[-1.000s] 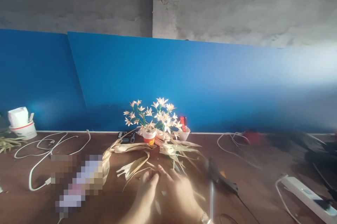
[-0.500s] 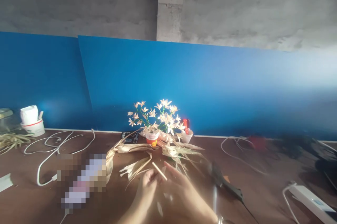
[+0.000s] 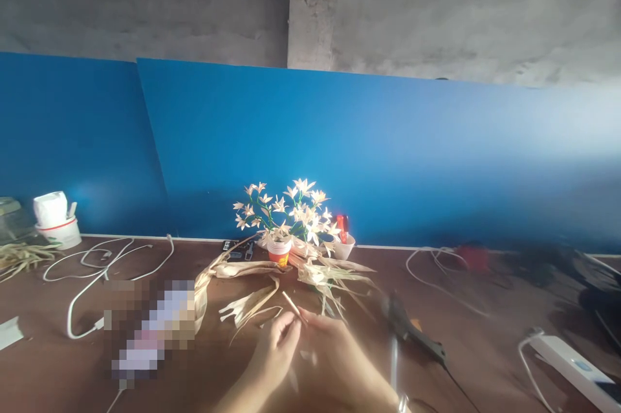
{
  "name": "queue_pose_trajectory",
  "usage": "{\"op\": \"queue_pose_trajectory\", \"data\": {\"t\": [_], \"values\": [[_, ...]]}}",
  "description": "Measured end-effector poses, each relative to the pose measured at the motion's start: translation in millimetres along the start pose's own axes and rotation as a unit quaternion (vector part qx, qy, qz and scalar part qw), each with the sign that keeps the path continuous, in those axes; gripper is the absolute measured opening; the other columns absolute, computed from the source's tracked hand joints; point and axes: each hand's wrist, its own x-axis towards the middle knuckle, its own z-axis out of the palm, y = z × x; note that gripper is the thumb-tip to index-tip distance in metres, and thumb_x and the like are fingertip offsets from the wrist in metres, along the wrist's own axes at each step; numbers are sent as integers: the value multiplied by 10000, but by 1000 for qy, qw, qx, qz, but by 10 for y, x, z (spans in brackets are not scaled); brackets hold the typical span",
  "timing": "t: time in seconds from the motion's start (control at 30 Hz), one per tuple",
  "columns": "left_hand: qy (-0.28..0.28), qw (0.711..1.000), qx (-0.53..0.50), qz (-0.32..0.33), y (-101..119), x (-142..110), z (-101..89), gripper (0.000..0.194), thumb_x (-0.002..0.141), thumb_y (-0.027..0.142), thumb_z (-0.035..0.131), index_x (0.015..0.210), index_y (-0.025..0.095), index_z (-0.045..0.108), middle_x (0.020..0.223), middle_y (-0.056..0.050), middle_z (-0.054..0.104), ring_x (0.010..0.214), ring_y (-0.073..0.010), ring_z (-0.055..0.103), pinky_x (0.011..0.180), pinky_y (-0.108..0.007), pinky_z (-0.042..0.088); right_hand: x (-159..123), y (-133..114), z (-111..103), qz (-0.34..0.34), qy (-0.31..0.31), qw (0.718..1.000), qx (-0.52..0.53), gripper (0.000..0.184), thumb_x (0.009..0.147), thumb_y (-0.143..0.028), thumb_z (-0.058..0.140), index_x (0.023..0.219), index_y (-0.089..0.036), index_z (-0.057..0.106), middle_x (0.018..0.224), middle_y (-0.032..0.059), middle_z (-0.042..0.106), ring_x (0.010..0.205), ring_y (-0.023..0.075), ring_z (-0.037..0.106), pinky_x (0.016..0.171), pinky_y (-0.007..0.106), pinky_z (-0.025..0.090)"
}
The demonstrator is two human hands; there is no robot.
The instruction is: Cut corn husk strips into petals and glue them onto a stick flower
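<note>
My left hand (image 3: 274, 351) and my right hand (image 3: 334, 351) meet low in the middle of the brown table (image 3: 466, 348). Both pinch a thin pale stick (image 3: 292, 305) that slants up to the left between the fingertips. Just beyond the hands lie dried corn husk strips (image 3: 250, 306). Behind them a small red and white paper cup (image 3: 280, 251) holds a bunch of pale husk flowers (image 3: 286, 209) on green stems.
A black glue gun (image 3: 412, 332) lies to the right of my hands. White cables (image 3: 97, 270) trail on the left, a white power strip (image 3: 575, 368) sits at the right. A white pot (image 3: 53, 222) stands far left against the blue board (image 3: 339, 154).
The hands lay close on the table a second ago; the thin stick then came up between them, and now both hands pinch it. The view has shifted slightly.
</note>
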Motion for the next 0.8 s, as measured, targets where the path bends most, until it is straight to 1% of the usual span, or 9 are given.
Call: {"op": "queue_pose_trajectory", "data": {"t": [0.07, 0.13, 0.23, 0.3, 0.37, 0.47, 0.57, 0.67, 0.8], "values": [[34, 999, -14, 0, -31, -2, 44, 361, 835, 488, 475, 692, 190, 620, 652, -27, 623, 659, -183, 565, 640, -257, 467, 10, 53, 21, -53, 37, 993, -95, 388, 907, -430, 475, 1083, -176, 708, 801, 58, 681, 773, 180, 609, 715, 300, 488], [54, 997, -62, -13, -50, -5, 90, 330, 820, 462, 497, 652, 192, 587, 611, -11, 591, 619, -173, 539, 615, -256, 453, 6, 104, 29, -98, 71, 963, -241, 363, 920, -288, 426, 1176, -195, 666, 866, 72, 698, 772, 183, 619, 711, 297, 492], [77, 988, -127, -37, -35, -8, 131, 320, 791, 465, 519, 630, 192, 565, 595, -5, 581, 609, -175, 531, 609, -264, 443, -10, 171, 33, -116, 92, 868, -474, 598, 761, -84, 489, 1336, -246, 527, 922, 84, 701, 740, 203, 646, 661, 291, 499], [93, 985, -137, -52, -4, -5, 136, 322, 769, 477, 530, 627, 191, 565, 599, -4, 581, 620, -178, 531, 621, -267, 436, -10, 210, 49, -114, 95, 805, -575, 740, 678, -55, 524, 1382, -272, 460, 929, 86, 696, 716, 219, 659, 618, 286, 498], [101, 984, -135, -64, 31, 0, 134, 319, 747, 483, 538, 616, 193, 555, 600, 1, 570, 629, -176, 524, 629, -264, 426, 2, 247, 77, -125, 99, 760, -630, 759, 679, -76, 541, 1398, -293, 431, 935, 81, 691, 700, 224, 663, 592, 281, 494], [109, 983, -133, -66, 85, -5, 138, 339, 729, 497, 533, 562, 206, 483, 559, 26, 500, 586, -153, 468, 585, -248, 391, 32, 265, 90, -141, 108, 716, -675, 733, 710, -109, 544, 1408, -289, 414, 918, 75, 687, 690, 223, 659, 562, 265, 472], [105, 989, -85, -59, 118, -23, 149, 395, 754, 518, 500, 517, 213, 418, 505, 55, 371, 516, -119, 367, 521, -236, 316, 54, 185, -19, -101, 133, 707, -688, 708, 719, -92, 527, 1402, -254, 429, 913, 80, 686, 670, 200, 652, 520, 237, 428], [70, 996, -3, -47, 73, -10, 117, 420, 822, 514, 433, 536, 207, 447, 491, 68, 307, 479, -108, 320, 500, -242, 262, 44, 33, -212, -31, 189, 727, -659, 631, 773, -34, 416, 1365, -243, 480, 900, 76, 702, 656, 169, 654, 523, 220, 405], [40, 981, 188, -11, -119, 82, -38, 409, 877, 419, 392, 553, 194, 501, 503, 52, 364, 509, -130, 394, 529, -258, 261, -11, -83, -291, -24, 170, 810, -561, 394, 842, -163, 421, 1161, -247, 636, 933, 53, 734, 802, 173, 667, 653, 223, 434]]}}
